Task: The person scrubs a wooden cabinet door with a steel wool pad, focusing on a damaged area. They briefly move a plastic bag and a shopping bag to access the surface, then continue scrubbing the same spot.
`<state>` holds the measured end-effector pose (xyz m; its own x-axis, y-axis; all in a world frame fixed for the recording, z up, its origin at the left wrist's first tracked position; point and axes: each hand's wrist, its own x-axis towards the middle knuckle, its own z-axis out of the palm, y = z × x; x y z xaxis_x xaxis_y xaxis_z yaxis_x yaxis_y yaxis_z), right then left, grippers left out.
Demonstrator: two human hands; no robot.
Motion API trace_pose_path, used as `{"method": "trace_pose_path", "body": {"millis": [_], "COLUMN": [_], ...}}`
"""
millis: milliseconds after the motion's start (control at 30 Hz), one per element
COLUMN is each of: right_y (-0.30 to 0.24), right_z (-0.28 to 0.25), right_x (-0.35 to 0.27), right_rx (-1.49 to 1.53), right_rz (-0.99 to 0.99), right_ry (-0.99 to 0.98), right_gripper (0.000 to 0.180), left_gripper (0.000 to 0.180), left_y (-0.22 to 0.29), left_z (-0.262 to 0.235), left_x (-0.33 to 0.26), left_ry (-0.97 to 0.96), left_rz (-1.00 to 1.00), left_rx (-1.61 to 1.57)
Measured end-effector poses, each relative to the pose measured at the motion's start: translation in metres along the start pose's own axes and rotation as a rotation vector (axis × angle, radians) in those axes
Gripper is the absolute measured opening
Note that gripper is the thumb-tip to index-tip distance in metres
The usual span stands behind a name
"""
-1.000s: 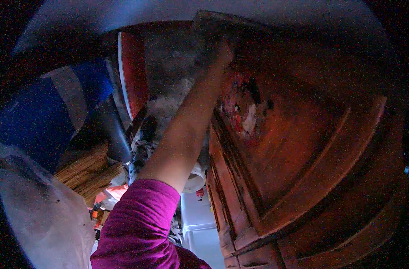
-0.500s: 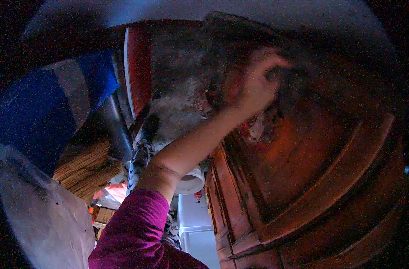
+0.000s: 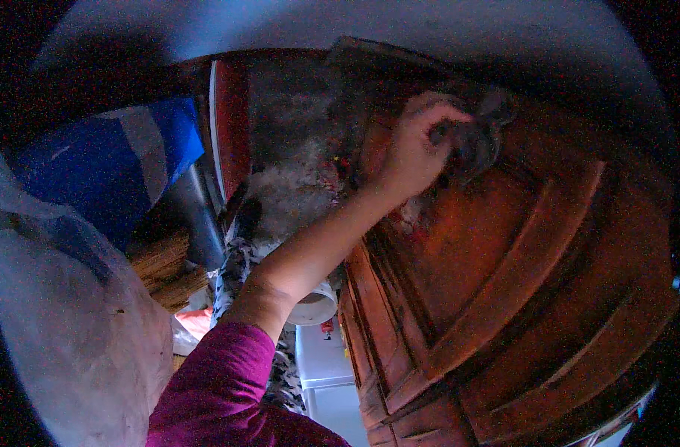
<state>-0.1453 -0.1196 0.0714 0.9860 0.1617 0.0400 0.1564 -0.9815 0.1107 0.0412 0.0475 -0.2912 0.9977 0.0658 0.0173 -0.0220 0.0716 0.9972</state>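
Note:
My left arm, in a purple sleeve, reaches up from the lower left across the middle of the picture. At its end my left hand [image 3: 420,145] is closed on a dark grey, crumpled bundle that looks like a rag [image 3: 475,145]. Loose folds stick out beyond the fingers, and blur hides its exact form. The hand is over the upper part of a reddish-brown wooden cabinet [image 3: 496,238] with framed panels; whether the bundle touches the wood I cannot tell. Below the wrist, a reddish and pale patch [image 3: 408,216] shows on the wood, too dim to name. My right hand is out of sight.
A blue sheet with a grey band [image 3: 79,175] and pale plastic sheeting [image 3: 79,313] fill the left side. Near them lies a stack of brown, layered material [image 3: 165,264]. Beneath my forearm are a white round container [image 3: 318,307] and a white box-like surface [image 3: 329,365].
My left hand with the grey bundle has shifted slightly left and down in the picture. The view has turned a little, showing more of the cabinet's lower right and the plastic sheeting.

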Motion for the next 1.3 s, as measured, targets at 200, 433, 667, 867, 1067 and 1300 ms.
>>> {"method": "trace_pose_path", "body": {"millis": [200, 433, 667, 867, 1067, 1300], "right_y": [-0.020, -0.015, -0.025, -0.025, -0.029, -0.033], "right_z": [-0.010, 0.000, -0.017, -0.026, -0.028, -0.030], "right_x": [0.006, -0.015, -0.017, -0.020, -0.025, -0.019], "right_rx": [-0.001, -0.015, -0.010, -0.021, -0.026, 0.002], "right_rz": [-0.037, 0.016, -0.027, -0.017, 0.003, -0.007], "right_ry": [0.020, -0.007, 0.021, 0.028, 0.028, 0.022], "right_gripper": [0.084, 0.084, 0.084, 0.084, 0.084, 0.084], "left_gripper": [0.040, 0.042, 0.049, 0.047, 0.023, 0.029], "left_y": [-0.152, -0.050, -0.156, -0.094, -0.017, -0.098], "left_z": [-0.042, 0.006, -0.022, 0.010, 0.001, -0.010], "left_x": [0.013, -0.026, -0.017, -0.049, -0.046, -0.057], "left_ry": [0.086, 0.009, 0.207, 0.278, 0.243, 0.334], "left_rz": [-0.365, -0.125, -0.161, -0.295, -0.075, -0.378], "left_rx": [0.012, 0.002, 0.063, 0.024, 0.019, 0.039]}}
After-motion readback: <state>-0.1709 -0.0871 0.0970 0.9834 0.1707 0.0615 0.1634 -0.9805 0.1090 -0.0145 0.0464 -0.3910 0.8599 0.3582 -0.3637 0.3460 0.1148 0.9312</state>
